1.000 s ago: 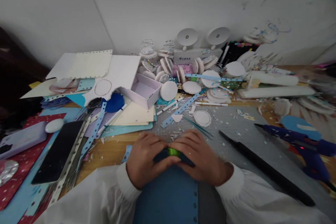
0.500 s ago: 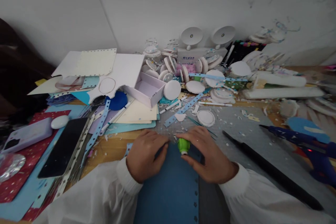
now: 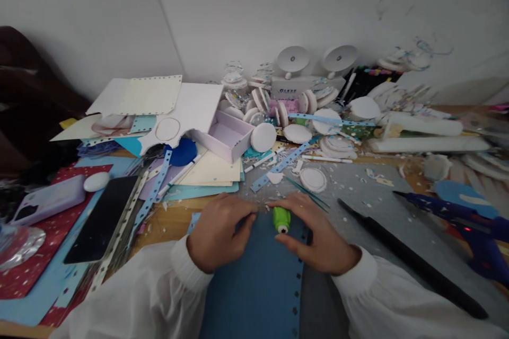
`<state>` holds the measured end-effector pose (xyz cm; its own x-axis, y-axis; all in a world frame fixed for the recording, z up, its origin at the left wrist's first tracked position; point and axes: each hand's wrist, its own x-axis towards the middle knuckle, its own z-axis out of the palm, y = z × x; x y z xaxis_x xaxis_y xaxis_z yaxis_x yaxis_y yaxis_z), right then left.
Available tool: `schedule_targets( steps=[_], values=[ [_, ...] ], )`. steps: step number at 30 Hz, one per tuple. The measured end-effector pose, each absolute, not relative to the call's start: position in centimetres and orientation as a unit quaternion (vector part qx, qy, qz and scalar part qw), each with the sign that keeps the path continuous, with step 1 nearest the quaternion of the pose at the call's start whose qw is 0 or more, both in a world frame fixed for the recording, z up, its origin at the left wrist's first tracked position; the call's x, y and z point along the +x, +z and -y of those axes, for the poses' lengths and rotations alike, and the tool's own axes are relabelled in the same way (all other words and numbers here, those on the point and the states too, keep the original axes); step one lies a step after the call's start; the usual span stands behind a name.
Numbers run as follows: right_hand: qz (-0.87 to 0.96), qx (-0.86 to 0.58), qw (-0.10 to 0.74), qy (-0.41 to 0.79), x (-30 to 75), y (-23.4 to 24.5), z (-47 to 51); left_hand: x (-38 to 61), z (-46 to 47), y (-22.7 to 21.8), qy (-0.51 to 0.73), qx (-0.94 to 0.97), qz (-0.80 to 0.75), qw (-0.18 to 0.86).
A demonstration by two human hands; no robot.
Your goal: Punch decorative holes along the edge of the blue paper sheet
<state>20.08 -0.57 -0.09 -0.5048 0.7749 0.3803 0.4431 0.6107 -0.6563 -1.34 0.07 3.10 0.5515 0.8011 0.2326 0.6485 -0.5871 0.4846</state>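
A small green craft punch (image 3: 281,218) with a pale tip stands at the top edge of a blue paper sheet (image 3: 250,291). My right hand (image 3: 316,235) is closed on the punch, index finger behind it and thumb in front. Curled over the sheet's upper left, my left hand (image 3: 222,230) has its thumb and index finger close together at the paper's edge. Small flower-shaped holes (image 3: 296,294) run down the sheet's right side.
Right of the hands lie a long black tool (image 3: 409,249) and a blue glue gun (image 3: 449,212) with a red light. Tweezers (image 3: 308,193) and a round white disc (image 3: 313,180) lie just beyond. At left is a black phone (image 3: 104,220). An open lilac box (image 3: 226,137) stands behind.
The green punch has tilted, so its pale tip faces me more, and sits slightly farther right. My left hand has barely moved. The whole view has shifted a little.
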Motion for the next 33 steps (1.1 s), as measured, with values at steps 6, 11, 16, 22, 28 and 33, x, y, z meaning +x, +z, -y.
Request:
schedule_targets(
  steps=[6,11,16,22,28,33],
  values=[
    [0.828,-0.373,0.342,0.241,20.02,-0.27,0.58,-1.38,-0.15,3.00,0.211,0.863,-0.423,0.176],
    [0.822,-0.382,0.342,0.249,19.94,-0.37,0.49,-1.34,-0.13,3.01,0.218,0.864,-0.419,0.175],
    [0.820,-0.386,0.338,0.254,19.91,-0.42,0.53,-1.33,-0.14,3.06,0.212,0.865,-0.420,0.175],
    [0.820,-0.384,0.341,0.252,19.96,-0.46,0.67,-1.46,-0.02,3.00,0.210,0.866,-0.420,0.173],
    [0.819,-0.387,0.338,0.256,19.87,-0.50,0.60,-1.38,-0.13,2.97,0.207,0.866,-0.422,0.171],
    [0.818,-0.383,0.346,0.254,19.90,-0.60,0.60,-1.30,-0.16,3.06,0.206,0.866,-0.422,0.170]
  ],
)
